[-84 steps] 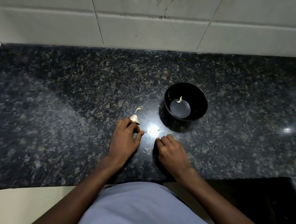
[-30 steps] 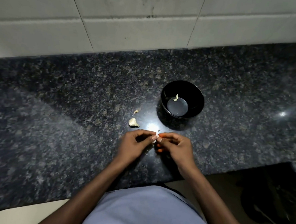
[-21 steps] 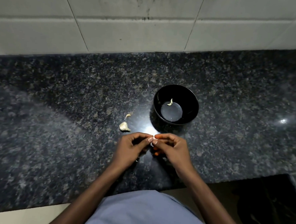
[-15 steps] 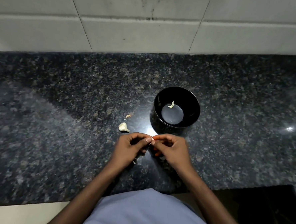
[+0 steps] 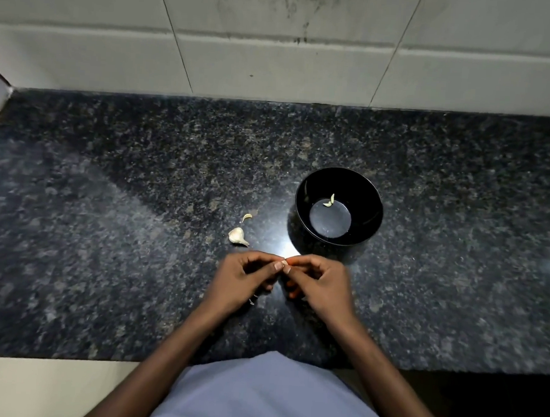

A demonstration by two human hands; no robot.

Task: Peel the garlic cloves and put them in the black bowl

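My left hand (image 5: 241,282) and my right hand (image 5: 319,285) meet fingertip to fingertip just in front of the black bowl (image 5: 367,228). Together they pinch a small garlic clove (image 5: 285,263), almost wholly hidden by the fingertips. The bowl stands on the dark granite counter (image 5: 105,230) and holds one peeled clove (image 5: 329,201) near its far inner side. An unpeeled garlic clove (image 5: 237,236) lies on the counter left of the bowl, just beyond my left hand. A thin curl of garlic skin (image 5: 246,217) lies a little farther back.
Small flecks of skin (image 5: 252,301) lie on the counter under my left hand. A white tiled wall (image 5: 276,63) rises behind the counter. The counter's front edge runs close to my body, with a dark drop at the lower right.
My left hand let go of the clove on the counter and joined my right hand. Both now pinch a small clove between them and have stayed nearly still over the last second.
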